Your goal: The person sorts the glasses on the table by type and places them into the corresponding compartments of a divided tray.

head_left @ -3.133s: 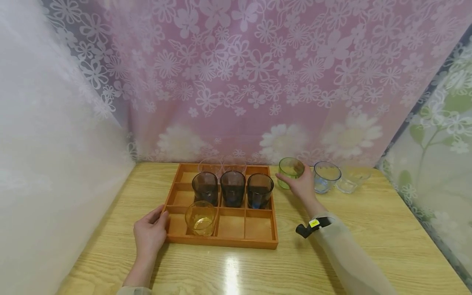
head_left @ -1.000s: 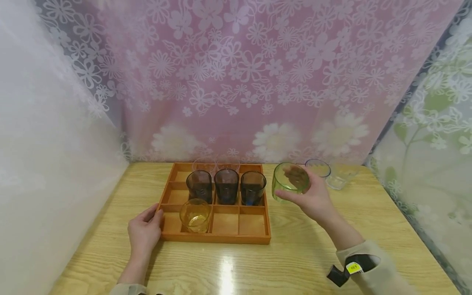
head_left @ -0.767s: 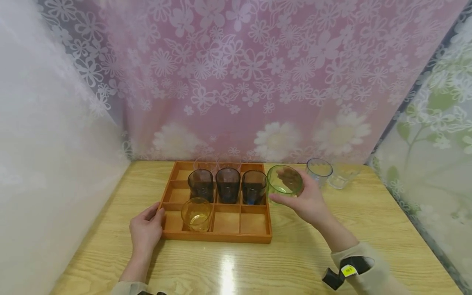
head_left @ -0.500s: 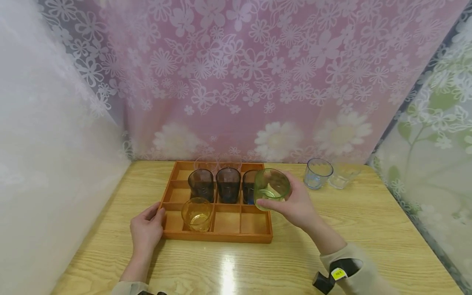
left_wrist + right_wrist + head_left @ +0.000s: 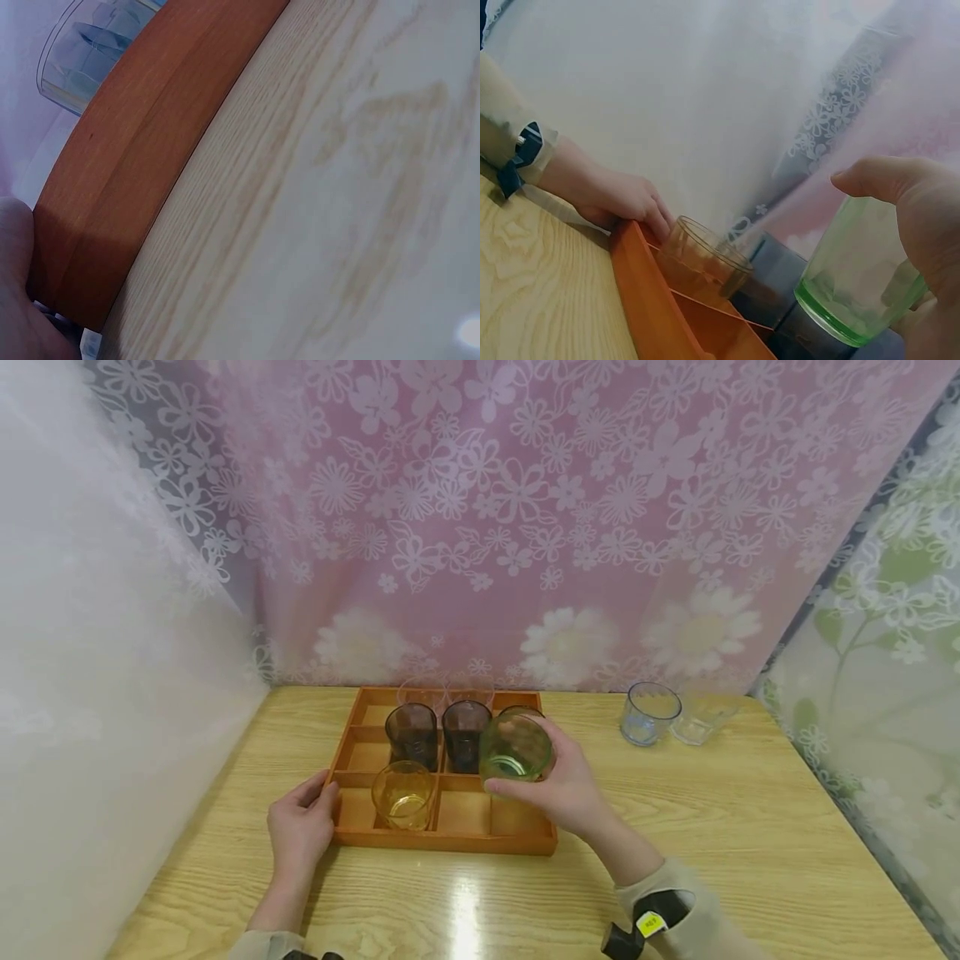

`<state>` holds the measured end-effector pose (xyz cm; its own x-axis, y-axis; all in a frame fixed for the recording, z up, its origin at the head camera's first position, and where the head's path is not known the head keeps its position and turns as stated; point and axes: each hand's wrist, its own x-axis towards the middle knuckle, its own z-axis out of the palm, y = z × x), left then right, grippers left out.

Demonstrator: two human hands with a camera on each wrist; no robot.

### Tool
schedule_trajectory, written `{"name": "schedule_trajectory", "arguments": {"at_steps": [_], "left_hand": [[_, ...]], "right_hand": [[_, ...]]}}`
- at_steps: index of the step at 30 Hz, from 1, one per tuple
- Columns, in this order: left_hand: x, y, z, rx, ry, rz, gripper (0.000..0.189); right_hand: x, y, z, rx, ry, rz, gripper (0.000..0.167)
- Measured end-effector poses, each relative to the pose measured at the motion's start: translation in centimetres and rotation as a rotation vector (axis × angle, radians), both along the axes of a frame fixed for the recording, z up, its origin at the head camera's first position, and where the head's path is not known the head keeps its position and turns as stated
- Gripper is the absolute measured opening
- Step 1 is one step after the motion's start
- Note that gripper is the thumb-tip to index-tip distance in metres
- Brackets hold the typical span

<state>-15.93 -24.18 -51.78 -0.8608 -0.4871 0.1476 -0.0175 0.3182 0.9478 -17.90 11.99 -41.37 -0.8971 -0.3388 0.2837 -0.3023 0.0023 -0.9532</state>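
My right hand [image 5: 573, 785] holds a green glass [image 5: 513, 750] by its side, thumb in front, above the right part of the divided wooden tray [image 5: 450, 841]. In the right wrist view the green glass [image 5: 851, 285] is tilted and apart from the tray. My left hand [image 5: 300, 822] grips the tray's left edge. A yellow glass [image 5: 402, 797] stands in the front row. Behind it, dark glasses [image 5: 412, 739] stand in the middle row, the rightmost largely hidden by the green glass. Two clear pinkish glasses [image 5: 422, 692] stand in the back row.
On the table [image 5: 712, 827], right of the tray, stand a blue glass [image 5: 650, 714] and a clear glass [image 5: 699, 725] close together. A pink floral curtain [image 5: 480, 527] rises behind the table, with pale sheets at both sides.
My right hand has lifted the green glass from the table beside the blue glass and carried it left, over the tray. My left hand keeps its grip on the tray.
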Motion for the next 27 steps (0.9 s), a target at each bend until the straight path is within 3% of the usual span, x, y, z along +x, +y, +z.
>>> {"name": "schedule_trajectory", "arguments": {"at_steps": [16,27], "left_hand": [[-0.1,-0.1,-0.2,0.022,-0.001,-0.003,0.028],[-0.2,-0.2,-0.3,0.022,0.002,0.004,0.028]], "right_hand": [[0.8,-3.6,-3.1,0.126,0.023,0.007,0.083],[0.6,-4.6,-4.9,0.147,-0.007,0.036,0.082]]}}
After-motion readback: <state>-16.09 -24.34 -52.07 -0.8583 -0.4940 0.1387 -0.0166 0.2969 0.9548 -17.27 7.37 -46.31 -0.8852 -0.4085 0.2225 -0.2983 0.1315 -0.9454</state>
